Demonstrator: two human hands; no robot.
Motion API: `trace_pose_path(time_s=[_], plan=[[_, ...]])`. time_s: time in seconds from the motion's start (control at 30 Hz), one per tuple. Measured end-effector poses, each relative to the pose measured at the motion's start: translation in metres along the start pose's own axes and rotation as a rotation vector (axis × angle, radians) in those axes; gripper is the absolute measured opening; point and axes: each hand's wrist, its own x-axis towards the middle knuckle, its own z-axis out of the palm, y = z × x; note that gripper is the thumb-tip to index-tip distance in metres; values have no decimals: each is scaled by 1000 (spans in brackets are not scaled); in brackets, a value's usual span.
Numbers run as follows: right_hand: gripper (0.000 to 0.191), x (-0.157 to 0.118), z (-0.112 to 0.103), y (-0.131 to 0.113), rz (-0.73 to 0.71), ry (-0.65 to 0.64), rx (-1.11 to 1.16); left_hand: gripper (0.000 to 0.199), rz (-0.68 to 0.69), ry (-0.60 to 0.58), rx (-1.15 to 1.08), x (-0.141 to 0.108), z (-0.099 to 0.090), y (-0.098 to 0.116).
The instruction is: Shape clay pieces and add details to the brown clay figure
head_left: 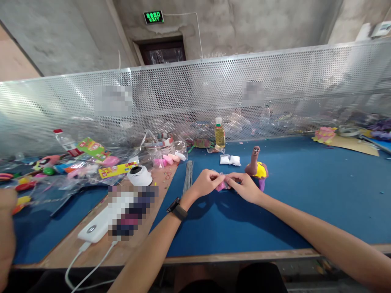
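My left hand (209, 181) and my right hand (243, 186) meet above the blue mat (305, 187). Between their pinched fingertips is a small clear plastic packet with something pink inside (220, 186). Fingers partly cover the packet, so whether it is torn cannot be made out. Just beyond my right hand stands a clay dinosaur-like figure (254, 165) with a long brown neck, a yellow back and purple legs. Two small white packets (230, 160) lie behind my hands. To the left of my left hand rests a bundle of thin grey wires (188, 177).
A bottle of yellow liquid (219, 134) stands by the perforated metal screen (290, 93). At left are a white camera-like device (139, 176), a white power bank (105, 217) with cables, and bagged coloured clay (171, 158). Another person's arm (6, 236) shows at the left edge.
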Motion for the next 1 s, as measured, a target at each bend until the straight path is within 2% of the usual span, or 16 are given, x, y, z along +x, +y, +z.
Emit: trace_pose_path(time_s=[0.43, 0.73, 1.0], plan=[[37, -1, 2, 1, -31, -11, -11, 53, -38, 28, -27, 1, 2, 1], [36, -1, 2, 2, -28, -11, -16, 50, -25, -24, -51, 0, -1, -5], [30, -1, 3, 2, -21, 18, -11, 46, -2, -32, -22, -2, -4, 1]])
